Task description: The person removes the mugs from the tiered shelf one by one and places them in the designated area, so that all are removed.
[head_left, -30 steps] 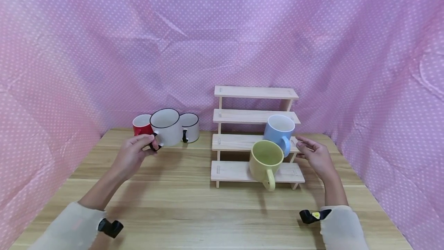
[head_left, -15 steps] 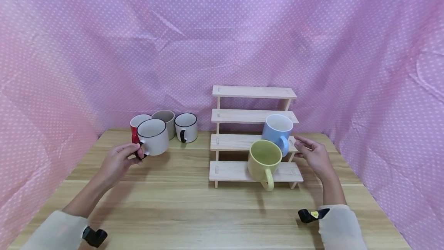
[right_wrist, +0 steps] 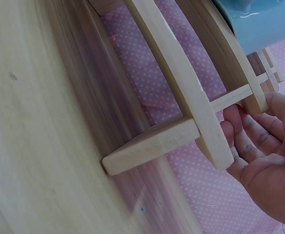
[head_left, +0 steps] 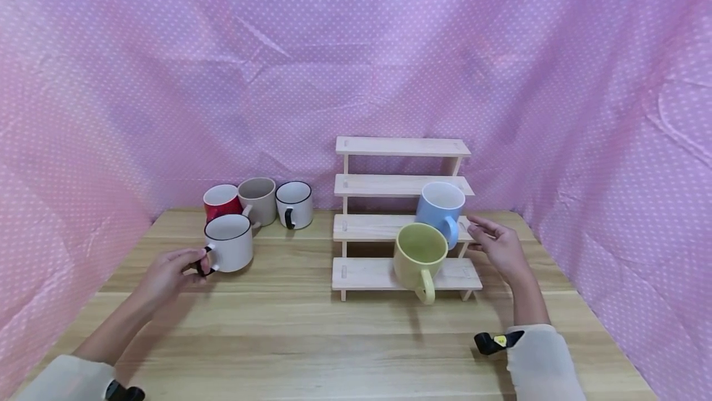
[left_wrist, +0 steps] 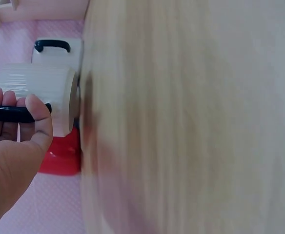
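Observation:
A white mug with a black rim [head_left: 229, 244] is in my left hand [head_left: 169, 274], which grips its black handle [left_wrist: 10, 114] with fingers curled through and thumb against it. The mug stands upright, close over the table at left, in front of a red mug [head_left: 221, 198] and a grey mug [head_left: 261, 200]. My right hand [head_left: 500, 251] holds the right end of a tier of the stepped wooden shelf [head_left: 364, 228], fingers curled under the board [right_wrist: 245, 92]. Beside that hand a light blue mug [head_left: 436, 206] sits on this tier. A yellow-green mug [head_left: 417, 265] stands on the lowest tier.
Another white mug with a black rim [head_left: 297, 206] stands right of the grey one, near the table's back edge. The wooden table [head_left: 289, 345] lies before a pink dotted cloth [head_left: 311, 80] that hangs at the back and sides.
My left hand has brought the white mug left, down and nearer to me, uncovering the grey mug behind it. My right hand stays at the shelf's end.

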`<act>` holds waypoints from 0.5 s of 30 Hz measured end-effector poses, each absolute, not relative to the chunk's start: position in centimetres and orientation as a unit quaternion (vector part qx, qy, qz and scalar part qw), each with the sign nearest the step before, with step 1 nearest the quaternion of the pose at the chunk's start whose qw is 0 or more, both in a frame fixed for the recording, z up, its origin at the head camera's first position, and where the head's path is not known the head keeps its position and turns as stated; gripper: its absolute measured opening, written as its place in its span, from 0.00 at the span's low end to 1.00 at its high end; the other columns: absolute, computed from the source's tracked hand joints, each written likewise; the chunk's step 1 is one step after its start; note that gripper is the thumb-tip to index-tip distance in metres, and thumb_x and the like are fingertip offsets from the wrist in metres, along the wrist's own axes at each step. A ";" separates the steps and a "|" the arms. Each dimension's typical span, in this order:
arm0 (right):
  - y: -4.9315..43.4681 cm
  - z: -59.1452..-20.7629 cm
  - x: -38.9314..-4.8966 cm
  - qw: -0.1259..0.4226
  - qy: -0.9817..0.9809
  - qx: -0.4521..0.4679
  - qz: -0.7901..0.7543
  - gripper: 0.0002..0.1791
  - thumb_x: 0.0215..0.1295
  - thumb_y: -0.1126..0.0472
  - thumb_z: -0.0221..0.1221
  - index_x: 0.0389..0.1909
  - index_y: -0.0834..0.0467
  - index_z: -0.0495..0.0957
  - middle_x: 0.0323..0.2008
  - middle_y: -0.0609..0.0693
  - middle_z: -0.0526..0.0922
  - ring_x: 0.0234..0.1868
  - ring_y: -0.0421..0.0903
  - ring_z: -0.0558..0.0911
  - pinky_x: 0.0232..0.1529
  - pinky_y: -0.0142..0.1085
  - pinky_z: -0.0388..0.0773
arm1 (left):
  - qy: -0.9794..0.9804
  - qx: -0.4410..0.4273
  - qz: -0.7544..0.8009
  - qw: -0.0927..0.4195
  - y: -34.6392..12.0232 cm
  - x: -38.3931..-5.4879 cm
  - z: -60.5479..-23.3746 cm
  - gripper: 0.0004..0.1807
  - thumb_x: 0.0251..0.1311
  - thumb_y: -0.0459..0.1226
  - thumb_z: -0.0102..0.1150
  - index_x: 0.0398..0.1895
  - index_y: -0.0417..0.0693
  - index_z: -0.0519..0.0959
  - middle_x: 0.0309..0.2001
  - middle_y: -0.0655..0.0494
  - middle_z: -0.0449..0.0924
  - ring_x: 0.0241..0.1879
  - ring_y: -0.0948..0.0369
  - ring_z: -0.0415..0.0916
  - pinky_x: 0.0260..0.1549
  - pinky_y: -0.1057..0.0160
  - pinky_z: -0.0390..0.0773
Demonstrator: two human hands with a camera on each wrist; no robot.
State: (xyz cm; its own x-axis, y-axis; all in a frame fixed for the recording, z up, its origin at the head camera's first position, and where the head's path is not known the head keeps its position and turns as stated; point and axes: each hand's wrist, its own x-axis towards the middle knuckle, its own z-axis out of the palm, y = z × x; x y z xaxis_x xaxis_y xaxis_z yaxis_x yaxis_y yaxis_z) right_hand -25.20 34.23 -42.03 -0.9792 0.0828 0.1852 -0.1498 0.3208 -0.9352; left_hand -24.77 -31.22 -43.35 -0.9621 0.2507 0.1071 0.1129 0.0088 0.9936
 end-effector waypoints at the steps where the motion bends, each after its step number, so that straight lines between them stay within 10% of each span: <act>1: 34.2 -42.0 -25.2 0.100 -0.807 0.020 0.582 0.29 0.78 0.56 0.57 0.70 0.70 0.68 0.54 0.55 0.82 0.40 0.35 0.86 0.48 0.41 0.86 | 0.708 0.127 0.693 0.050 -31.5 -24.8 -43.5 0.16 0.78 0.34 0.48 0.37 0.29 0.80 0.33 0.56 0.81 0.36 0.64 0.79 0.34 0.62 0.86; 15: 34.2 -42.1 -25.3 0.094 -0.807 0.013 0.583 0.28 0.78 0.57 0.56 0.71 0.69 0.67 0.62 0.68 0.75 0.41 0.33 0.85 0.49 0.40 0.86 | 0.647 0.114 0.752 0.054 -34.1 -24.1 -44.3 0.17 0.80 0.32 0.44 0.37 0.31 0.81 0.33 0.55 0.80 0.36 0.62 0.80 0.34 0.60 0.86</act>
